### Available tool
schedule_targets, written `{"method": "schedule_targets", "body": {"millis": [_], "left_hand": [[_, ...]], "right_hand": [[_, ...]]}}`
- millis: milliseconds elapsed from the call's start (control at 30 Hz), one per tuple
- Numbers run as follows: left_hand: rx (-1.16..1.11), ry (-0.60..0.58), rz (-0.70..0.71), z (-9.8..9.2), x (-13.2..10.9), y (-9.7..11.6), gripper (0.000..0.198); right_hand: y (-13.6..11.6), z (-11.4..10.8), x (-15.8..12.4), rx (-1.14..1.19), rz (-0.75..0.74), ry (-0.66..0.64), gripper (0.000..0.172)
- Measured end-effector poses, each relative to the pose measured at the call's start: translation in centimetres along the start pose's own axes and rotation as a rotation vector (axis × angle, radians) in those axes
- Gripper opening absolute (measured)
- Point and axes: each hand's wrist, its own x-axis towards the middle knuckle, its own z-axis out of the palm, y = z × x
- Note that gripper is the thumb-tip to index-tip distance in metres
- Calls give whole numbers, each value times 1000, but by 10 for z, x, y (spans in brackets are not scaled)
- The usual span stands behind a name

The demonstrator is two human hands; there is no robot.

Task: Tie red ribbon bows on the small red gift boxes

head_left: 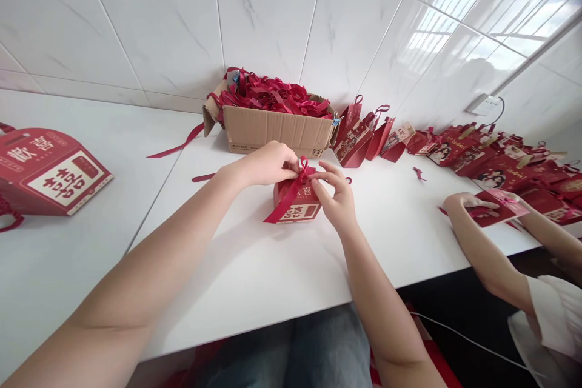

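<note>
A small red gift box with a white label stands upright on the white table in front of me. Across its top lies a red ribbon, with a loop standing up and a tail hanging down the front. My left hand is at the box's upper left, its fingertips closed on the ribbon by the loop. From the right side, my right hand pinches the ribbon at the top of the box with thumb and fingers. The fingertips partly hide the knot area.
Behind the gift box, a cardboard box overflows with red ribbons. A larger red box stands at the left. Several red gift boxes line the wall at the right, where a co-worker's hands hold a red box.
</note>
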Motion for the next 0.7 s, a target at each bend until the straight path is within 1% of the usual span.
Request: {"method": "schedule_targets", "body": {"millis": [33,67,133,167,233,300,367,433,533,600,667,700], "left_hand": [[-9,-9,1,0,-1,1,17],[-16,-20,2,-1,-1,1,17],[-17,-44,8,-1,-2,2,18],[-10,-53,13,-1,-2,1,18],[4,-65,22,0,-2,1,18],[6,-68,25,1,-1,1,18],[-2,-68,23,1,-1,2,18],[-10,-61,12,0,-2,4,17],[-20,-55,-10,-2,-4,7,17],[-26,-51,-18,-3,-4,9,15],[-36,-50,-20,-3,-5,9,15],[-39,-48,-20,-3,-4,9,15]], "right_hand": [[2,0,1,-22,-28,26,18],[5,0,3,-45,-60,36,23],[11,2,6,-94,-127,15,38],[13,2,8,-114,-151,-8,41],[17,4,10,-140,-160,-38,35],[18,5,11,-144,-136,-30,23],[18,4,10,-136,-125,15,13],[16,2,10,-129,-155,74,8],[11,-3,9,-144,-250,127,6],[9,-9,8,-198,-281,133,6],[8,-17,7,-227,-283,97,10],[8,-21,6,-201,-280,62,13]]}}
